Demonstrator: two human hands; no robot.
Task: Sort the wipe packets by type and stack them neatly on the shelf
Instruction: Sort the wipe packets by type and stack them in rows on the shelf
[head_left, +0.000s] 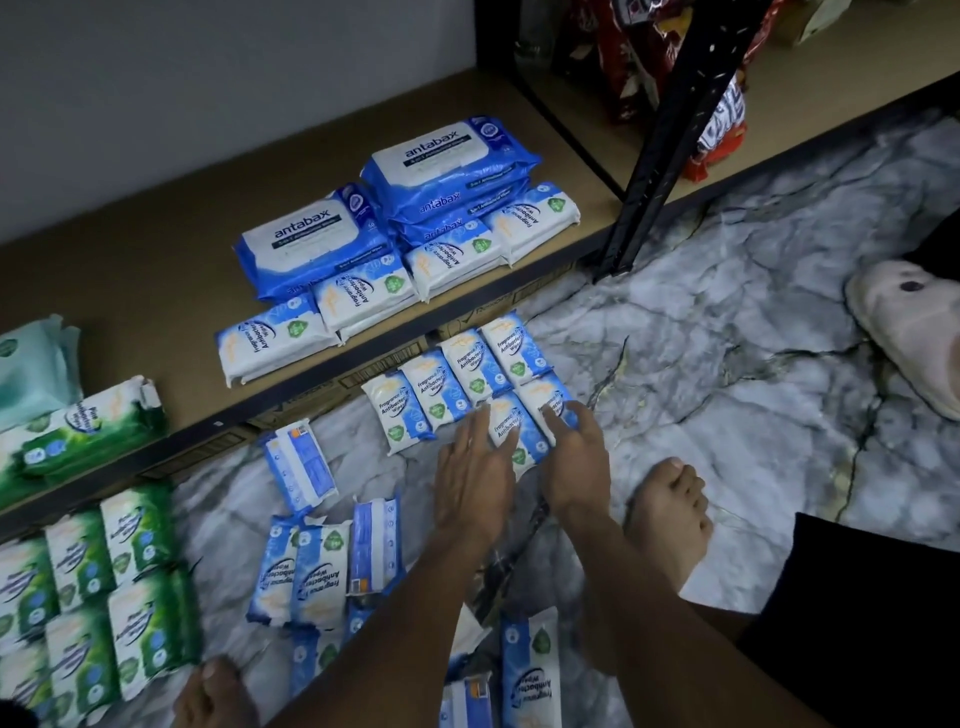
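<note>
Marble floor (727, 364) bears blue packets (457, 379) lengthwise toward shelf (156, 260), under spread left hand (475, 478) and right hand (574, 462).

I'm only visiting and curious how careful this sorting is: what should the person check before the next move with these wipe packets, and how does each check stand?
1. Hands on one type: ok, left hand and right hand rest on blue Fragrance Free packets on the floor.
2. Packet gripped: not ok, fingers lie on top, nothing lifted.
3. Shelf space: ok, bare shelf board beside the matching shelf row.
4. Types apart on shelf: ok, antabax packs behind, green pine packets far left.
5. Floor strays tidy: not ok, one stray packet lies face down, askew.
</note>
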